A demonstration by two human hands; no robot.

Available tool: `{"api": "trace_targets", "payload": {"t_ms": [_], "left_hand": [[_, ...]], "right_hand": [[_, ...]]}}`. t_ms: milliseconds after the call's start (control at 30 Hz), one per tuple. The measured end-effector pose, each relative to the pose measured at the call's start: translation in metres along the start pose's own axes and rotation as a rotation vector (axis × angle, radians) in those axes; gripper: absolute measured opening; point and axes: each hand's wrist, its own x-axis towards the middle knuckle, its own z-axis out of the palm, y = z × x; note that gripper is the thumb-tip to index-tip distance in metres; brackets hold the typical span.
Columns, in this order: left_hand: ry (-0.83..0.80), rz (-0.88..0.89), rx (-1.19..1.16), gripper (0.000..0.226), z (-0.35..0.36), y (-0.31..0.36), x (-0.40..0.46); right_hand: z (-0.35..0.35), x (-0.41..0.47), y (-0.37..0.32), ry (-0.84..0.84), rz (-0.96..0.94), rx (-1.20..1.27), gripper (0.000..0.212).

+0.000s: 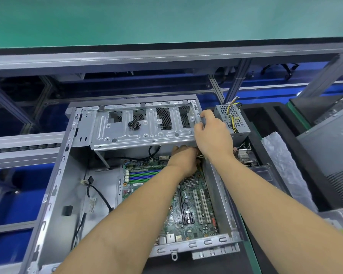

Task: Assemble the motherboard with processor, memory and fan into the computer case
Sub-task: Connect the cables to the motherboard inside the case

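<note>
Your two forearms cross the open computer case [53,186] from the near edge. Motherboard [188,206] lies flat on the case floor, long axis running away from you, memory slots [145,174] at its far-left end.

Your right hand [212,135] grips the right end of the hinged drive cage [145,125], fingers curled round its edge, holding it tipped up. Your left hand [184,161] is under that cage at the board's far-right corner, fingers curled on something small and pale; can't tell what.

So the work point sits directly below and just nearer you than the right-hand grip. Left hand is the closer one and touches the board area. Probably a connector or cable step. Power supply [233,120] sits outside, just right of the cage.
</note>
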Motion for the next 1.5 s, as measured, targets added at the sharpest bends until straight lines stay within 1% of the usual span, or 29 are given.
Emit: {"api": "trace_targets", "payload": {"t_ms": [100,167,233,300,333,433,467,500,533,600,633,733,833,900,967,1033,1100,1167,1267,1367,1467,1500], "left_hand": [[-0.018,-0.022,-0.009,0.034,0.001,-0.002,-0.001],[-0.031,-0.047,-0.035,0.033,0.001,-0.002,-0.001],[-0.037,-0.058,-0.049,0.025,0.001,-0.002,-0.001],[-0.028,-0.043,-0.083,0.009,0.0,-0.003,-0.001],[-0.021,-0.033,-0.105,0.006,0.0,-0.004,0.0],[-0.023,0.027,-0.12,0.028,-0.005,-0.011,-0.002],[-0.033,0.012,-0.123,0.032,-0.008,-0.014,-0.004],[-0.051,-0.024,-0.134,0.032,-0.013,-0.016,-0.006],[-0.067,-0.062,-0.131,0.027,-0.017,-0.018,-0.007],[-0.1,-0.103,-0.079,0.013,-0.027,-0.023,-0.008],[-0.115,-0.106,-0.053,0.013,-0.032,-0.026,-0.009],[-0.127,-0.088,-0.038,0.021,-0.038,-0.032,-0.015],[-0.06,-0.06,-0.06,0.03,-0.031,-0.032,-0.026],[-0.002,-0.012,-0.018,0.036,-0.027,-0.027,-0.029],[0.028,0.037,0.066,0.035,-0.026,-0.016,-0.026],[0.02,0.066,0.156,0.026,-0.024,0.001,-0.019],[-0.01,0.054,0.2,0.022,-0.021,0.017,-0.014],[-0.024,0.015,0.202,0.024,-0.016,0.026,-0.009],[-0.016,-0.04,0.156,0.016,-0.01,0.022,-0.007],[-0.012,-0.09,0.078,0.02,-0.006,0.016,-0.006],[0.01,-0.123,-0.107,0.004,-0.005,0.008,-0.001],[0.009,-0.131,-0.164,0.004,-0.004,0.003,0.0]], "right_hand": [[0.0,0.001,0.0,-0.001,0.004,-0.009,0.024],[-0.001,0.0,-0.001,0.001,0.001,-0.003,0.024],[-0.001,-0.001,-0.001,0.0,-0.007,-0.004,0.023],[-0.001,-0.001,-0.001,0.001,-0.004,-0.005,0.023],[-0.001,-0.001,-0.002,0.001,-0.003,-0.004,0.023],[-0.002,-0.001,-0.003,-0.005,0.0,-0.007,0.022],[-0.002,-0.001,-0.003,-0.007,0.005,-0.005,0.022],[-0.002,-0.001,-0.003,-0.008,0.009,-0.001,0.022],[-0.001,-0.001,-0.003,-0.007,0.009,-0.001,0.021],[0.0,0.0,-0.002,0.0,-0.002,-0.016,0.019],[0.0,0.0,-0.001,0.003,-0.006,-0.023,0.019],[0.001,0.0,-0.001,0.0,-0.01,-0.03,0.019],[0.0,-0.001,-0.001,0.001,-0.01,-0.038,0.019],[0.0,-0.001,-0.001,0.001,-0.019,-0.045,0.018],[0.001,0.0,0.0,0.003,-0.023,-0.051,0.017],[0.001,0.0,0.0,0.008,-0.024,-0.051,0.018],[0.001,0.0,0.001,0.012,-0.027,-0.048,0.02],[0.001,0.0,0.001,0.017,-0.027,-0.04,0.022],[0.002,0.0,0.002,0.018,-0.021,-0.042,0.022],[0.002,0.0,0.002,0.024,-0.018,-0.052,0.021],[0.0,0.0,0.0,0.019,-0.014,-0.037,0.021],[-0.001,-0.001,-0.001,0.016,-0.013,-0.034,0.021]]}}
